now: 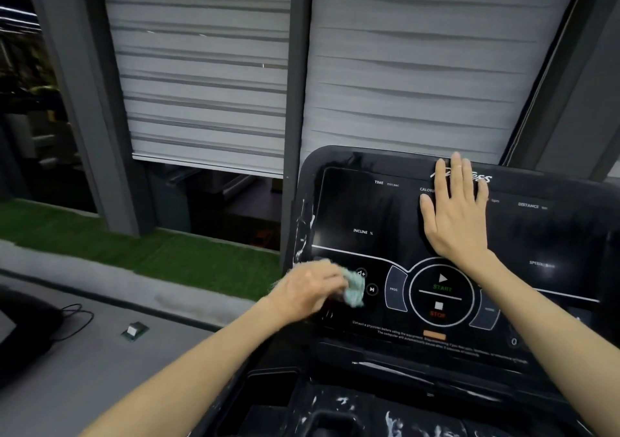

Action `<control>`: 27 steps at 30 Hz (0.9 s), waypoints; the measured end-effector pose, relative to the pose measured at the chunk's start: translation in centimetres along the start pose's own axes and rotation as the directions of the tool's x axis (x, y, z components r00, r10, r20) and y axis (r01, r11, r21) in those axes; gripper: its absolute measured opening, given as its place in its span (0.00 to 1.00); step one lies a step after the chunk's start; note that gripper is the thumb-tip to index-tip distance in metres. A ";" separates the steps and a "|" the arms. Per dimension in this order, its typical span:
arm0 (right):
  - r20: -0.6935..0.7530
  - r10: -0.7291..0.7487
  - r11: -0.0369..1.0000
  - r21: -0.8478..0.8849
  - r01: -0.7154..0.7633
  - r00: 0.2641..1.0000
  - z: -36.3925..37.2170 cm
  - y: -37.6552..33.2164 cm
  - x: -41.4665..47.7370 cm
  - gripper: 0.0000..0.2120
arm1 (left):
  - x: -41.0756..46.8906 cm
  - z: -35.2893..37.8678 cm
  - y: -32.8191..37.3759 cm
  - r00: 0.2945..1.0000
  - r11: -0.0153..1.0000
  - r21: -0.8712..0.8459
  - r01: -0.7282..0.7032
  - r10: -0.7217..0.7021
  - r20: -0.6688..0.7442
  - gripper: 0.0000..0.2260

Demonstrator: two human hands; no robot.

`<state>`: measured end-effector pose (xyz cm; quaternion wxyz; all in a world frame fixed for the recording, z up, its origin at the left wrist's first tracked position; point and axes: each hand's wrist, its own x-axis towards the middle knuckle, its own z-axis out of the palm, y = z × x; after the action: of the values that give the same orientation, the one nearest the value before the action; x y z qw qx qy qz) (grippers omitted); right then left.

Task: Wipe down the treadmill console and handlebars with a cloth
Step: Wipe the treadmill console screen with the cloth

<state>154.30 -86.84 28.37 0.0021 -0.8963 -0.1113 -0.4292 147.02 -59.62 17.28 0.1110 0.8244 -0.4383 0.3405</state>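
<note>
Console point(369, 208): black and glossy, tilted up toward the camera, filling the right half of the view; printed with TIME, INCLINE, DISTANCE and SPEED labels.
Cloth point(355, 287): pale green, bunched into a small wad, lying against the lower left of the console face, just beside the volume and skip buttons.
Left hand point(308, 289): blurred, at the console's lower left edge, gripping the cloth from the left.
Left fingers point(332, 277): curled and clamped on the wad; single fingers too smeared to tell apart.
Right hand point(456, 215): laid palm-down on the upper middle of the display, covering part of the brand logo and the CALORIES label.
Right fingers point(455, 178): straight and slightly apart, tips near the top rim, holding nothing.
Start/stop dial point(441, 290): round, between the two hands, below the right palm and to the right of the cloth.
Lower tray point(352, 406): dark, streaked with white smears, under the console.
Blinds point(201, 84): grey, pleated, drawn down behind the console.
Pillar point(295, 101): dark grey, upright between the two blind panels.
Turf strip point(100, 235): green, along the window base at left.
Floor point(100, 369): grey, carrying a looped black cable point(79, 319) and a small white-topped block point(135, 331).
</note>
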 end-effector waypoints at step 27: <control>0.005 0.009 1.000 0.015 -0.009 1.000 -0.1 0.0 0.1 0.30 | 0.8 -0.7 -0.5 0.997 0.997 -0.030 0.074 -0.075 -0.025 0.09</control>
<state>154.28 -86.87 28.47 0.0107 -0.8978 -0.1107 -0.4262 147.39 -59.56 18.40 0.1413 0.8340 -0.4105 0.3404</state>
